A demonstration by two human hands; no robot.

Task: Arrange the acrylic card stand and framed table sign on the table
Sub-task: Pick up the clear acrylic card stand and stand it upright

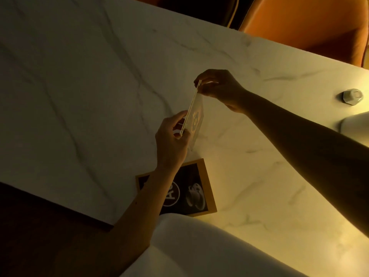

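The clear acrylic card stand (196, 114) is seen almost edge-on above the marble table (79, 86), with a printed card inside it. My left hand (171, 140) pinches its near end and my right hand (219, 86) pinches its far end. The framed table sign (199, 188), wooden-edged with a dark picture of a coffee cup and a round logo, lies flat near the table's front edge, just under my left forearm, which hides part of it.
An orange chair (309, 23) stands beyond the table's far edge. A small faceted glass object (352, 96) sits at the right, beside a white rounded shape (357, 122). A pale curved surface (199, 246) fills the near foreground. The light is dim.
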